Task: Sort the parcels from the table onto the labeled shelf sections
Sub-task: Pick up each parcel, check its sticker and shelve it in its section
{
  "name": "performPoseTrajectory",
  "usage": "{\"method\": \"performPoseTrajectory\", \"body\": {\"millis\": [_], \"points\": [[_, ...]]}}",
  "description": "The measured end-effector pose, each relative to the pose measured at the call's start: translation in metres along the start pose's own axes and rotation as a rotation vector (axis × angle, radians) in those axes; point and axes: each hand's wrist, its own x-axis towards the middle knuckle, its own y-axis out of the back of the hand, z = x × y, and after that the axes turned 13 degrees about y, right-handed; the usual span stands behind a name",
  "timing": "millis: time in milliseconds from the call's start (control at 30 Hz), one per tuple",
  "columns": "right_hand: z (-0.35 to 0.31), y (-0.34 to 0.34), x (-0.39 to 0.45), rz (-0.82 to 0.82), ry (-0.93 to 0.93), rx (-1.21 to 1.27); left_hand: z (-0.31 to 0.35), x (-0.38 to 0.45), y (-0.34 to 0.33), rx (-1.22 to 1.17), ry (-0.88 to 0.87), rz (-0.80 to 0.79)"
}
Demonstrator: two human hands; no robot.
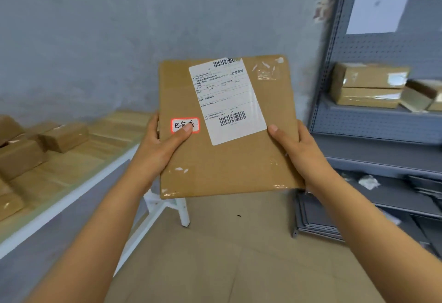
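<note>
Both forearms reach in from 6 o'clock. The left hand is clamped on the parcel's left edge, thumb on a small red-edged sticker; the right hand is clamped on its right edge. The parcel sits at centre, held in the air, its white label facing up. At 9 o'clock more boxes lie on the desk. At 3 o'clock a grey shelf carries stacked boxes.

red-edged sticker "已完成" on parcel, shipping label "业务类型"
</note>
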Motion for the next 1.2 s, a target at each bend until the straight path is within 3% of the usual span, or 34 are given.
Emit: {"method": "performPoseTrajectory", "body": {"millis": [267,567,1200], "points": [[0.007,0.138,0.079,0.122,0.006,-0.151,0.025,0.086,-0.168,-0.101,-0.041,-0.228],[0.026,0.298,0.104,0.323,-0.001,-0.226,0.058,0.112,-0.349,-0.067,-0.063,-0.449],[0.047,0.666,0.144,0.323,0.041,-0.176,0.121,0.046,-0.707,0.011,-0.078,-0.436]]}}
